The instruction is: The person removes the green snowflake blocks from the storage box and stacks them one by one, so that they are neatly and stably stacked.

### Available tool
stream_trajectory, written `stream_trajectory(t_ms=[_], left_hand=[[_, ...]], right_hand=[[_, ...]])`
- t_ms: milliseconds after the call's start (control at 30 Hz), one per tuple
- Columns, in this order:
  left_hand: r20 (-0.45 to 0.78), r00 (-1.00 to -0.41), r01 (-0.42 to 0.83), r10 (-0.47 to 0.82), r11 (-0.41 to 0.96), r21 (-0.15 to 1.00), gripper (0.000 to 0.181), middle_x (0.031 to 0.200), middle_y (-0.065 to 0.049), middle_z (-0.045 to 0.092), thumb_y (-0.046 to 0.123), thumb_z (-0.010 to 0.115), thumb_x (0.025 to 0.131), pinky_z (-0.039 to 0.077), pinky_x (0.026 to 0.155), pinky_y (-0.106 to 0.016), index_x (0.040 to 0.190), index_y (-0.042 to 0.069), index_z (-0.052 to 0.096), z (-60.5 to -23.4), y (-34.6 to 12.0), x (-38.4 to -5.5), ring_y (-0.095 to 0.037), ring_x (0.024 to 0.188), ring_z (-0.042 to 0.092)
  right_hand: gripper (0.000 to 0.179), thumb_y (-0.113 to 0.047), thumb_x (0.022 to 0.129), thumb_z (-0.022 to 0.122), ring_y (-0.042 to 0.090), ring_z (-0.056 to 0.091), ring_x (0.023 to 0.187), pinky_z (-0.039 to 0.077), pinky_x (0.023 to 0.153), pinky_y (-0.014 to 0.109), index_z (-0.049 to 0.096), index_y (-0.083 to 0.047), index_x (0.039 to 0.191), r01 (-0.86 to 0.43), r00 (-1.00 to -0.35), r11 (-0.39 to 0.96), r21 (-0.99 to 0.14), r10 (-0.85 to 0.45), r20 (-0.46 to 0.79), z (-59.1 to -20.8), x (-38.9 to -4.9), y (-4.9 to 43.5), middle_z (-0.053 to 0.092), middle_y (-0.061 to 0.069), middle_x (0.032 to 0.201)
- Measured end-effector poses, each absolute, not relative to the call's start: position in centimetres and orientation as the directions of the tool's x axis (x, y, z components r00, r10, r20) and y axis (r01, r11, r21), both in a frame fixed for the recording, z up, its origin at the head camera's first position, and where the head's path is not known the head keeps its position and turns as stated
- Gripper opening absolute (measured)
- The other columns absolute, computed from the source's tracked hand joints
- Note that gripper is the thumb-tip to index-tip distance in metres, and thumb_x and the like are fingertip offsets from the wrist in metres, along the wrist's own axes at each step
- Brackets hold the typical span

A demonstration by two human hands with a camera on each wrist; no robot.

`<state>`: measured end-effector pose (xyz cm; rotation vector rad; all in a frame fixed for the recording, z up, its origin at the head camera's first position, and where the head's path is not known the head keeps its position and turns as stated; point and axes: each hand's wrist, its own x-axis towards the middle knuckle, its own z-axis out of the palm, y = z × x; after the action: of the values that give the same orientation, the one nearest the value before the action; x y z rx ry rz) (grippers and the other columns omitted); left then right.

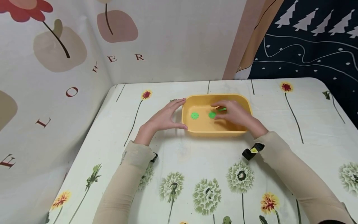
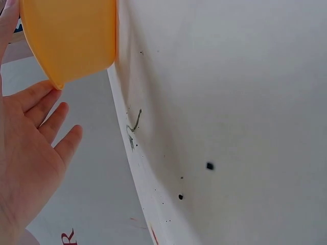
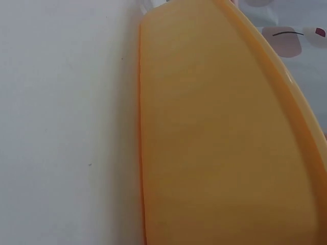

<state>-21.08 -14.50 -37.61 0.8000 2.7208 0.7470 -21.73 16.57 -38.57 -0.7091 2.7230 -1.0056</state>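
Note:
A yellow plastic tray [image 1: 201,129] with raised sides stands on the table. My left hand [image 1: 166,118] is at its left end, fingers and thumb spread, with fingertips touching the rim; the left wrist view shows the same hand [image 2: 36,148] under a corner of the tray. Inside the tray, a round green notched disc [image 1: 194,115] lies flat on the left. Another green disc [image 1: 212,115] lies beside my right thumb. My right hand [image 1: 233,113] reaches over the right half, fingers bent, and holds a green piece [image 1: 222,109] seen nearly edge-on, partly hidden by the hand.
A white cloth [image 1: 184,158] printed with flowers covers the table. Behind it and on the left hangs a pale printed curtain [image 1: 173,40]. A dark cloth with white trees [image 1: 302,53] hangs at the back right. The tray's outer wall [image 3: 219,127] fills much of the right wrist view.

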Motion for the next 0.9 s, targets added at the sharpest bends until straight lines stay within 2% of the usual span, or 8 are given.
stream_trajectory(t_ms=[200, 500, 667, 900], left_hand=[[-0.054, -0.827, 0.453, 0.559, 0.722, 0.523, 0.116, 0.167, 0.01, 0.019, 0.064, 0.082, 0.069, 0.024, 0.124, -0.05, 0.16, 0.022, 0.023, -37.7, -14.5, -21.2, -0.023, 0.156, 0.015], [-0.053, -0.831, 0.447, 0.554, 0.721, 0.53, 0.114, 0.167, 0.01, 0.019, 0.06, 0.083, 0.07, 0.024, 0.124, -0.05, 0.16, 0.023, 0.023, -37.8, -14.5, -21.1, -0.021, 0.156, 0.015], [-0.05, -0.833, 0.443, 0.551, 0.719, 0.535, 0.113, 0.167, 0.009, 0.02, 0.056, 0.085, 0.071, 0.023, 0.124, -0.049, 0.16, 0.021, 0.024, -37.8, -14.5, -20.9, -0.019, 0.156, 0.015], [-0.05, -0.832, 0.443, 0.552, 0.717, 0.538, 0.113, 0.167, 0.01, 0.02, 0.055, 0.085, 0.071, 0.024, 0.124, -0.05, 0.16, 0.022, 0.024, -37.9, -14.4, -21.0, -0.019, 0.156, 0.015]], right_hand=[[0.051, -0.013, 0.084, 0.08, 0.032, 0.068, 0.113, 0.054, 0.098, 0.045, 0.064, 0.001, 0.13, -0.346, -0.872, 0.655, -0.672, -0.489, -0.027, -38.9, -22.4, 16.0, 0.068, 0.017, 0.127], [0.039, -0.006, 0.083, 0.079, 0.031, 0.068, 0.104, 0.055, 0.093, 0.043, 0.069, 0.003, 0.119, -0.354, -0.869, 0.698, -0.622, -0.492, -0.057, -39.2, -22.8, 15.2, 0.072, 0.018, 0.113], [0.031, -0.003, 0.081, 0.079, 0.029, 0.067, 0.097, 0.056, 0.089, 0.042, 0.072, 0.002, 0.11, -0.382, -0.861, 0.708, -0.594, -0.506, -0.051, -39.2, -22.7, 15.1, 0.072, 0.017, 0.107], [0.027, -0.005, 0.083, 0.079, 0.026, 0.062, 0.095, 0.054, 0.088, 0.04, 0.074, -0.002, 0.11, -0.349, -0.86, 0.722, -0.597, -0.5, -0.102, -39.2, -22.5, 15.2, 0.069, 0.015, 0.105]])
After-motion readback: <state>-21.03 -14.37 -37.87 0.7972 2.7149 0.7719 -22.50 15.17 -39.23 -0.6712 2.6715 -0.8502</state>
